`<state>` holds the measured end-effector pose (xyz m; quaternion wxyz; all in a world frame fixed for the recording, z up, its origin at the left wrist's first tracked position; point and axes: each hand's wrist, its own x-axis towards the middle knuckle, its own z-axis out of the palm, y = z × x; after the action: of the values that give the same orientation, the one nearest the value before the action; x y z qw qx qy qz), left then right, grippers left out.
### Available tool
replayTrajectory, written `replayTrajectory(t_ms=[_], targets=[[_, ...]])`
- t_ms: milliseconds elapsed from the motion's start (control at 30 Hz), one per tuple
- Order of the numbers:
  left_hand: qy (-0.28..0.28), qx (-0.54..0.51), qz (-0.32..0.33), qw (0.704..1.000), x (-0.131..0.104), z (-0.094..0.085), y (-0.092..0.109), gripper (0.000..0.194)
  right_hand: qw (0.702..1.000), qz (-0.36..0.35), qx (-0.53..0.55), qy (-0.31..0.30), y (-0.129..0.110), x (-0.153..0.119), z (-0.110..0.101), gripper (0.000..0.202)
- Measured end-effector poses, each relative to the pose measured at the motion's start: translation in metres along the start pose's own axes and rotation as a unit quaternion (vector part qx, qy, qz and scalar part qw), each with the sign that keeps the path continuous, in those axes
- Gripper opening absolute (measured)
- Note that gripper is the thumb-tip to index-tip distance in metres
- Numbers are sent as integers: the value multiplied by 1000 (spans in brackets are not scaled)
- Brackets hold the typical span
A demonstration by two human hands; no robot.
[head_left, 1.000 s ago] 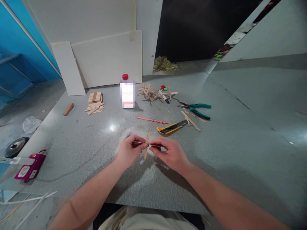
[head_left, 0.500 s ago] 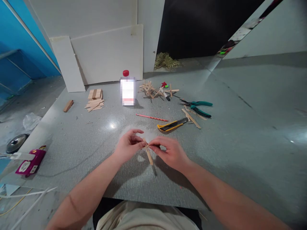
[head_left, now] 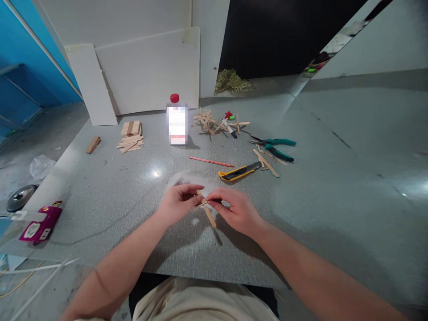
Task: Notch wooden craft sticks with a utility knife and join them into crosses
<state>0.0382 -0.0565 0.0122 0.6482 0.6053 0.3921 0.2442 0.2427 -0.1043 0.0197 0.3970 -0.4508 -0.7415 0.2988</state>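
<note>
Ok, both hands on the stick cross (head_left: pixel 210 217) – two flat wooden sticks, one across the other, held in front of me just above the near-middle of the desk (head_left: pixel 133 187). Long stick slants, lower end pointing down toward me; its shadow lies apart from it on the desk. Crosspiece is seen near edge-on, approx. at the joint.

L hand (head_left: pixel 179 203): thumb + fingers closed on the cross at the crossing, index stretched out over the top end. R hand (head_left: pixel 236 209): thumb + index pinched tight on the crosspiece, R side of the joint; exact contact is partly hidden by the fingertips, so can't tell how much is gripped.

Beyond my hands: yellow/black cutter (head_left: pixel 239 172), pink pencil (head_left: pixel 211 161) next to it, green-handled pliers (head_left: pixel 281 142) on the R w/ a few loose sticks (head_left: pixel 266 163) just below. Further back, a stick pile (head_left: pixel 205 121) w/ a white tube (head_left: pixel 227 125) beside it, then the red-capped bottle (head_left: pixel 177 127), label pixelated. Banded stick bundle (head_left: pixel 131 128) + more loose pcs in front of it, sm. brown block (head_left: pixel 93 145) at far L. Purple box (head_left: pixel 42 223) nr the L edge.
</note>
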Motion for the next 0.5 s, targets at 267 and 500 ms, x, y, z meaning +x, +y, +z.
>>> replayTrajectory(t_ms=[267,500], targets=[[-3,0,-20,1000,0,0,0,35,1000,3,-1,0,2,-2,1,19],[-8,2,-21,1000,-1,1,-1,36,1000,-2,-4,-6,1,-1,-1,17]])
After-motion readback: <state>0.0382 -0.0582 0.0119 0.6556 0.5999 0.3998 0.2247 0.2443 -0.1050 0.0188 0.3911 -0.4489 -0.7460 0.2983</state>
